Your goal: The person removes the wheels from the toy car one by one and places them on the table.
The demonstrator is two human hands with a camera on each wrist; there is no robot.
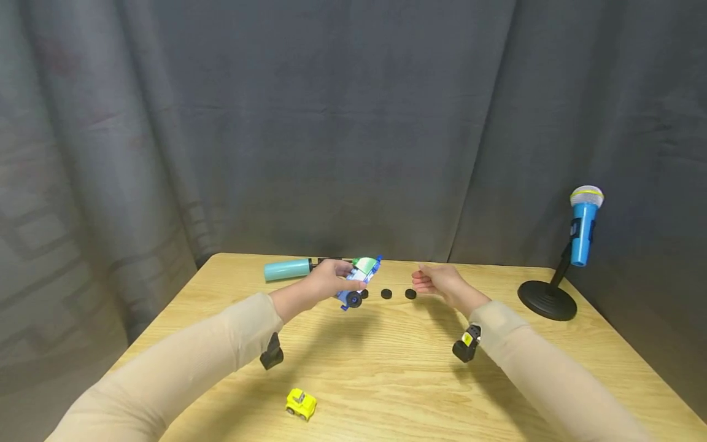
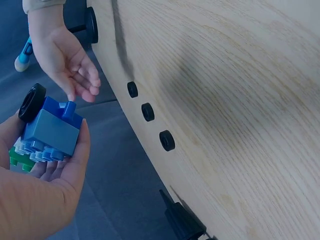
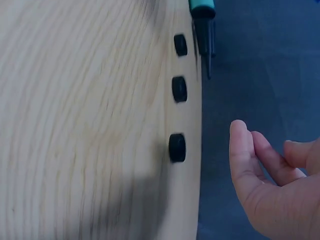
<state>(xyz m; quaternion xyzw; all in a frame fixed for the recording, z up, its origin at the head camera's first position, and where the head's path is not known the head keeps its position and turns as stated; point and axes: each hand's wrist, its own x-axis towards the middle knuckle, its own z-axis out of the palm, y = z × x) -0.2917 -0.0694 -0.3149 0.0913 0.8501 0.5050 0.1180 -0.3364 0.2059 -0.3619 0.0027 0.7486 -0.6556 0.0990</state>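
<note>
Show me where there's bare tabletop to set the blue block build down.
The widest bare patch lies between the three black wheels and the yellow toy car. A smaller one lies between wheels and microphone stand, below the right hand. It is crowded along the far edge from the teal tool to the wheels.

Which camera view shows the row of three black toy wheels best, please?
The right wrist view: the black toy wheels appear largest there, unobstructed. The left wrist view shows all three smaller; the head view shows them smallest, one partly hidden behind the blue block vehicle.
</note>
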